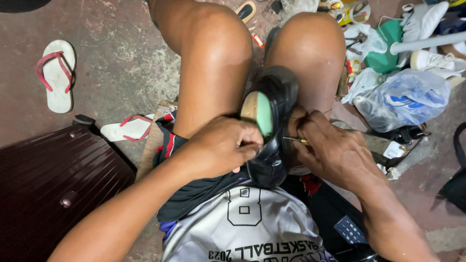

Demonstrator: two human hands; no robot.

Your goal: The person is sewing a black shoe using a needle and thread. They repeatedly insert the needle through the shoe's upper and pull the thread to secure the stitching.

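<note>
Wedged between my knees above the floor, the black shoe [270, 127] sits clamped in my left hand [224, 144] while my right hand [330, 149] pinches a thin metal awl [294, 140] that could slip into my fingers

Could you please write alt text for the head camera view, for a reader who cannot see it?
Seen from above, a seated person grips a black shoe between bare knees; the left hand steadies it while the right hand presses a thin metal tool against its edge. White flip-flops with pink straps and plastic bags lie on the concrete floor.
</note>
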